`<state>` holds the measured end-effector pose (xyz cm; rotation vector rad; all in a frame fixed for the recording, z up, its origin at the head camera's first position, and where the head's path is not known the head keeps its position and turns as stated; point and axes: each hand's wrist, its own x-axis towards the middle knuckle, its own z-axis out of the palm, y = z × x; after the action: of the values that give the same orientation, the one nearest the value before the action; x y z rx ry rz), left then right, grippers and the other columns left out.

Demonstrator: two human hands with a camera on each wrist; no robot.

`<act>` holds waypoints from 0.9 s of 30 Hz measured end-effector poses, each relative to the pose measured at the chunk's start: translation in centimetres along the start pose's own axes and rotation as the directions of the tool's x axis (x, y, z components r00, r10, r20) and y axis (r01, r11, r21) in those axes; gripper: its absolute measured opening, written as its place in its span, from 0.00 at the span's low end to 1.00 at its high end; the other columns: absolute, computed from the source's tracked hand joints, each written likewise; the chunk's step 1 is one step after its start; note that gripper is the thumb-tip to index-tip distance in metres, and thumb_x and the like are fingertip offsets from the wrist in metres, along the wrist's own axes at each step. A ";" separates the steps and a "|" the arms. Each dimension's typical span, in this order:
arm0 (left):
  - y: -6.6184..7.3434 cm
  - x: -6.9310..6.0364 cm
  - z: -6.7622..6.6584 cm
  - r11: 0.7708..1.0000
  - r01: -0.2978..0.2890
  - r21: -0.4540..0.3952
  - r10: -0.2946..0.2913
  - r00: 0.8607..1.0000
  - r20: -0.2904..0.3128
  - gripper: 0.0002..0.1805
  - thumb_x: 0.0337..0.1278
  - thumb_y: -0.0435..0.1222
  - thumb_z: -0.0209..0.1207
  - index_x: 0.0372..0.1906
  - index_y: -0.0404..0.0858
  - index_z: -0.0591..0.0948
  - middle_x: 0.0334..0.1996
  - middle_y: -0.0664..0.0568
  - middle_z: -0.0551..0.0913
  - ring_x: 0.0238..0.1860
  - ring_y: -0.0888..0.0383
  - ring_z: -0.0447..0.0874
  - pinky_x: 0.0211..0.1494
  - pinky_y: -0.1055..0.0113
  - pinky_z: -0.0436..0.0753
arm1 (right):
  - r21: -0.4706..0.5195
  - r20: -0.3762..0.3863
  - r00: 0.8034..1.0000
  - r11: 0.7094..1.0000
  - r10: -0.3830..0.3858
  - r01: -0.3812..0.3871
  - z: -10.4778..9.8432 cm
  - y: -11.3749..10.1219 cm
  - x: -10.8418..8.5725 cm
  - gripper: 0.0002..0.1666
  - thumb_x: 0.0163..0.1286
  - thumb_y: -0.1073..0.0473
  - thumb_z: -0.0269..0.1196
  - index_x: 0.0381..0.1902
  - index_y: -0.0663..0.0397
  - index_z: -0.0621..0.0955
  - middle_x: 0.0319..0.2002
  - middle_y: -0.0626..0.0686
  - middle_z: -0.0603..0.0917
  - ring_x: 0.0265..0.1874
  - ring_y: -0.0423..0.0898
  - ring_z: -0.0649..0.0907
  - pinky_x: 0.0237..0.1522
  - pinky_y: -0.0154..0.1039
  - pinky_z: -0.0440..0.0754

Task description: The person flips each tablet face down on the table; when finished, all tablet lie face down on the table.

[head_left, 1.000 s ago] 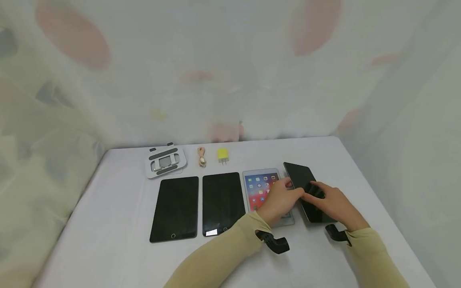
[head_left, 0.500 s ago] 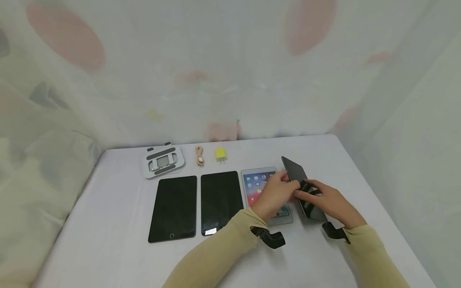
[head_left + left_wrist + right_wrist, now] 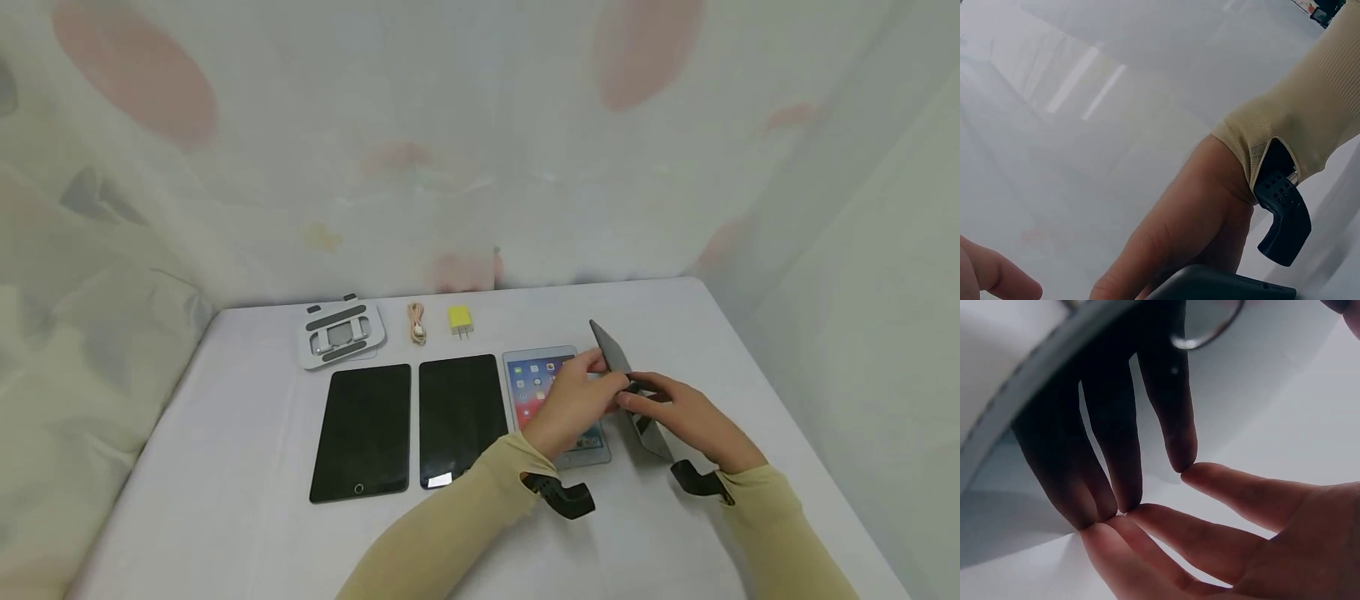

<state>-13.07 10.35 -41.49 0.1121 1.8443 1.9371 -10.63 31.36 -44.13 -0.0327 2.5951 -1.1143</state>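
In the head view, a dark tablet [image 3: 611,343] stands tilted steeply on the right, its screen turned toward the right hand. My left hand [image 3: 573,406] grips its left edge between thumb and fingers; in the left wrist view, a rounded tablet corner [image 3: 1216,284] shows below that hand. My right hand [image 3: 693,419] is on the screen side. In the right wrist view, its nearly straight fingers [image 3: 1229,487] touch the glossy screen [image 3: 1004,519], which mirrors them. Under the left hand lies a white tablet [image 3: 532,379] with its lit home screen partly covered.
Two dark tablets lie flat to the left, one nearer the middle [image 3: 461,412] and one farther left [image 3: 365,433]. Along the back of the table are a white folding stand [image 3: 342,333], a coiled cable [image 3: 417,323] and a yellow plug charger [image 3: 460,318].
The held tablet has tipped up from a lower slant to a steep one, so its screen looks much narrower from above. Both hands have stayed near the same place.
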 end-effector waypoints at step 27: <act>0.4 -0.1 -0.5 0.999 -0.046 -0.029 0.045 0.998 -0.033 0.33 0.72 0.28 0.47 0.81 0.45 0.72 0.66 0.49 0.79 0.52 0.56 0.87 0.63 0.51 0.87 | 0.329 0.057 0.995 0.943 -0.083 0.059 0.3 0.0 1.1 0.42 0.86 0.42 0.54 0.82 0.67 0.64 0.82 0.67 0.67 0.80 0.65 0.69 0.73 0.59 0.78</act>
<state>-13.27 9.89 -41.14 0.1154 1.8479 2.0073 -11.59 30.99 -44.57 -0.0891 2.3321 -1.5277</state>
